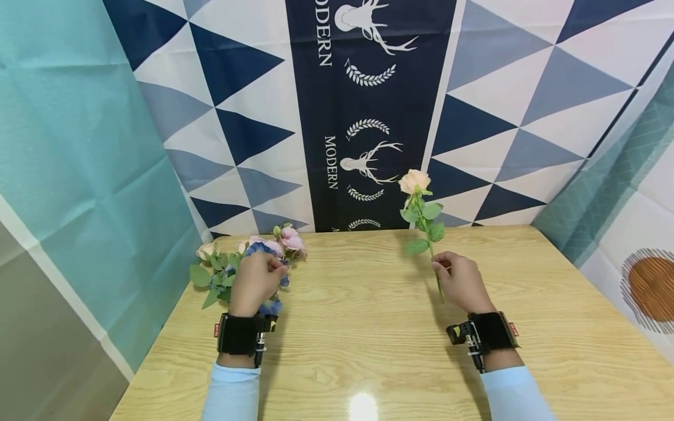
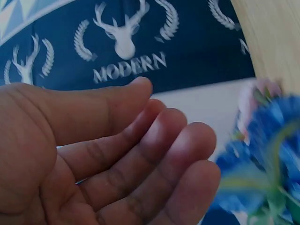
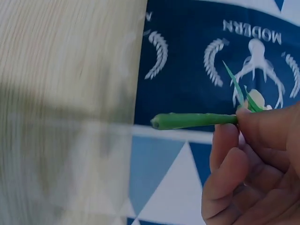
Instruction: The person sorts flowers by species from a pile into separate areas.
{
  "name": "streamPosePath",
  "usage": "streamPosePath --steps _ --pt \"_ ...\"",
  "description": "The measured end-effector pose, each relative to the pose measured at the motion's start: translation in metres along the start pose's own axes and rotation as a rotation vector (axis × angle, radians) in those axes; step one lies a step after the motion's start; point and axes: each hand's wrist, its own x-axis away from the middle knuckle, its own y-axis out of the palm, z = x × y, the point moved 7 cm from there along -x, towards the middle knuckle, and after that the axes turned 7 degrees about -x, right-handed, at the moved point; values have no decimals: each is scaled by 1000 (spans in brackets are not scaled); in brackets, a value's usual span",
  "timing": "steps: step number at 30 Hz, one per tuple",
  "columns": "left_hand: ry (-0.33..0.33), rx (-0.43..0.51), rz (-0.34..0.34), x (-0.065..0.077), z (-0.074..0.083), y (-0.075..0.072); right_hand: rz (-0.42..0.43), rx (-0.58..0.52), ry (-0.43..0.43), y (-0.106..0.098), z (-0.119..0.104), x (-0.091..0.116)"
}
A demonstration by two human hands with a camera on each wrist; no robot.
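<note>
A peach artificial rose (image 1: 414, 182) with green leaves stands upright above the right side of the table. My right hand (image 1: 463, 283) pinches its stem between thumb and fingers. In the right wrist view the cut end of the green stem (image 3: 187, 121) sticks out past the fingertips. My left hand (image 1: 256, 279) is over a pile of artificial flowers at the left, its fingers loosely bent and holding nothing. Blue flowers (image 2: 276, 140) show beside those fingers in the left wrist view. Pink blooms (image 1: 292, 241) lie at the pile's far end; the hand hides part of it.
The light wooden table (image 1: 358, 327) reaches back to a patterned curtain (image 1: 368, 193) with deer heads and triangles. A teal curtain (image 1: 95, 175) hangs along the left edge. Another patterned cloth (image 1: 632, 234) hangs on the right.
</note>
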Motion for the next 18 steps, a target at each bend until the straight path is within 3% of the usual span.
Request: streamPosePath --steps 10,14,18 --pt "-103 -14 -183 -7 -58 17 -72 53 138 -9 43 5" --pt "-155 -68 -240 -9 -73 24 -65 69 161 -10 55 6" --pt "-199 -98 -257 -9 -82 26 -53 107 165 -10 65 7"
